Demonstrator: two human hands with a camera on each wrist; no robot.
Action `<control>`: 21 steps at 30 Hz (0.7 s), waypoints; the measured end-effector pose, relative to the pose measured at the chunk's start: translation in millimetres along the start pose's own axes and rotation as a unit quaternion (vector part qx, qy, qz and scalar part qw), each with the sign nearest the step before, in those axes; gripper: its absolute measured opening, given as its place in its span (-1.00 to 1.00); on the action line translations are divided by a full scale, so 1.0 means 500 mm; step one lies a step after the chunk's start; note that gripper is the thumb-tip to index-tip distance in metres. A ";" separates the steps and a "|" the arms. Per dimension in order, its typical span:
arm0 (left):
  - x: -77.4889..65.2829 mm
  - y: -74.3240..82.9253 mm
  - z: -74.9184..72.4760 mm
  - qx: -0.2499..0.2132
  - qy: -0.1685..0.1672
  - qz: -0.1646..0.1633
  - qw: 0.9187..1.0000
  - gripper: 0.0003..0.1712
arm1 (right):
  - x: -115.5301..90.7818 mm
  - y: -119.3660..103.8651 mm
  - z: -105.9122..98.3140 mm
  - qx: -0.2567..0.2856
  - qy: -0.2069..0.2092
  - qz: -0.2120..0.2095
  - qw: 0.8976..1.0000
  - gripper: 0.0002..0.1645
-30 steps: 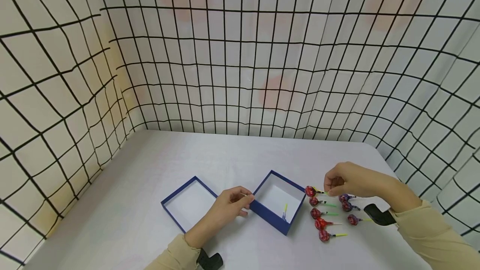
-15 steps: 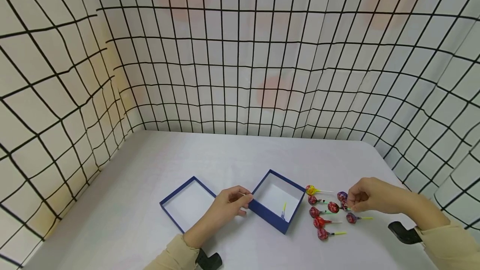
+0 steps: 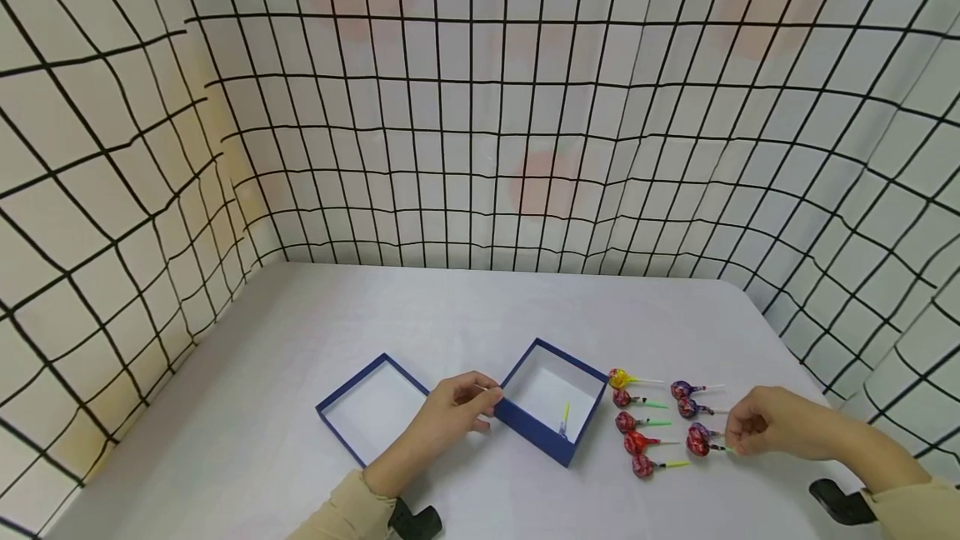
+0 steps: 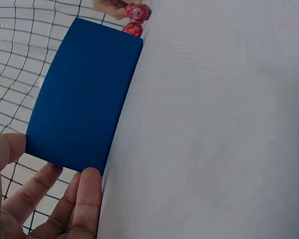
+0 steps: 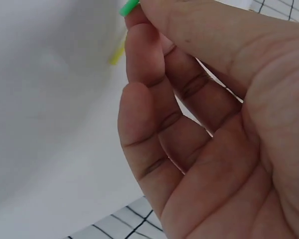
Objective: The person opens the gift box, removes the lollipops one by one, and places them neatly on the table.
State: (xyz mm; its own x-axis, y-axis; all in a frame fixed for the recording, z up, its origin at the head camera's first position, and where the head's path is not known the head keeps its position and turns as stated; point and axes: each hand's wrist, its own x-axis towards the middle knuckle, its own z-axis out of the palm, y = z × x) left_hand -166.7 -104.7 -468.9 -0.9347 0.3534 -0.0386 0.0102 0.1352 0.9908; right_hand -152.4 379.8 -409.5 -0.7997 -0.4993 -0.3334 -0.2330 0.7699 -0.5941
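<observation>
In the head view, my right hand [image 3: 776, 425] pinches a red-wrapped lollipop [image 3: 697, 445] by its green stick [image 5: 129, 7]. That lollipop overlaps a purple-wrapped one [image 3: 712, 432] at the near end of the right-hand column. My left hand [image 3: 457, 408] holds the left corner of an open blue box [image 3: 536, 433] with a white inside. In the left wrist view, thumb and fingers meet the end of the blue wall [image 4: 84, 94]. Inside the box a yellow stick [image 3: 567, 412] leans in the near corner.
Left of the box lies a blue-edged lid [image 3: 341, 433], white inside, partly behind the left hand. Several lollipops line up right of the box, from a yellow one [image 3: 618, 378] to a dark red one [image 3: 642, 465]. Two purple ones [image 3: 681, 390] lie further right. Black netting [image 3: 480, 107] surrounds the table.
My right hand has carried the red lollipop from the far end of the left column, rightward and nearer, to the right column's near end. The left hand stays at the box.
</observation>
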 end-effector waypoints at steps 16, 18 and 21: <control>0.000 -0.001 -0.002 0.002 -0.006 0.004 1.000 -0.60 | -0.008 0.048 0.009 -0.005 0.012 -0.002 1.000 -0.89; 0.001 -0.002 -0.002 0.001 -0.004 0.005 1.000 -0.59 | -0.006 0.049 0.009 -0.011 0.015 0.001 1.000 -0.87; 0.002 -0.003 -0.002 0.001 -0.003 0.005 1.000 -0.60 | -0.002 0.051 0.009 -0.021 0.024 0.002 0.999 -0.85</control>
State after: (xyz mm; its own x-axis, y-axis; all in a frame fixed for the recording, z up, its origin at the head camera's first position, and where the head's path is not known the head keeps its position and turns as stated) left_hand -167.7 -105.3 -470.1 -0.9321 0.3610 -0.0305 0.0192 0.1331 0.9909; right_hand -155.1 398.1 -427.6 -0.8255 -0.4783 -0.2995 -0.2532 0.7882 -0.5610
